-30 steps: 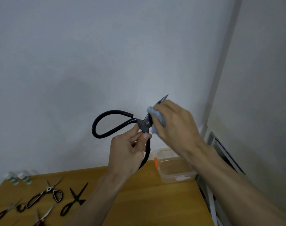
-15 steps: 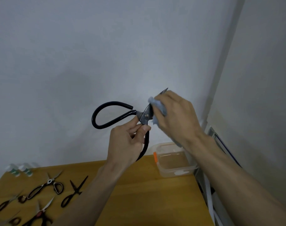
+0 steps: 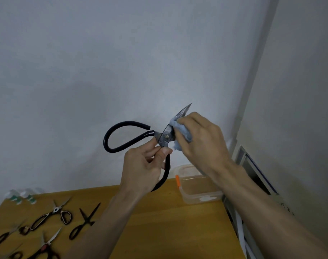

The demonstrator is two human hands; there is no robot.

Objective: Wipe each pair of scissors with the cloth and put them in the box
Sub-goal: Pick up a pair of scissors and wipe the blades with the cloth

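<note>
Wooden table [image 3: 159,221] below, left hand [image 3: 142,169] grip closed on black scissors [image 3: 165,139], right hand [image 3: 202,143] clutching cloth [image 3: 181,133] against blade

Wooden surface [image 3: 159,221], honey-toned with visible grain, fills the lower frame. At its far left corner, against the wall, small white bottles [image 3: 21,197] with green bands stand close together; count unclear through blur. Plain pale grey wall [image 3: 122,62] behind. At right, a lighter wall panel [image 3: 299,90] meets it at a vertical grey strip [image 3: 258,71]. Below that, white rails or frame pieces [image 3: 241,234] run beside the surface's right edge.
</note>
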